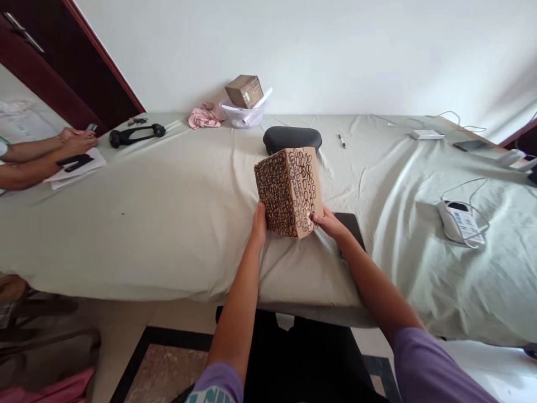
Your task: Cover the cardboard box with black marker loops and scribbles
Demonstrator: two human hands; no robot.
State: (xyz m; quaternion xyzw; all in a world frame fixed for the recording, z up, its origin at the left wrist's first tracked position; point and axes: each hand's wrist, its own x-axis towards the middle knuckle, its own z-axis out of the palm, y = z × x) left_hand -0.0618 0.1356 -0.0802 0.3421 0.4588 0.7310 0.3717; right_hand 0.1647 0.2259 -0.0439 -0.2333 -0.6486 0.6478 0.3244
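A brown cardboard box [289,190] covered in black scribbled loops stands on the cloth-covered table [176,218] in front of me. My left hand [259,223] presses flat against its lower left side. On the lower right corner rests my right hand [330,223], fingers curled round the edge. Both hands hold the box between them. Just behind the box lies a black padded case [292,137], and a dark flat object [350,226] sits under my right wrist.
Another person's arms [42,154] rest at the far left on papers with a black device. A black handled tool [136,134], pink cloth [203,116], plastic tub with a small box [244,92], a pen [342,140], and white wired devices [459,221] lie around.
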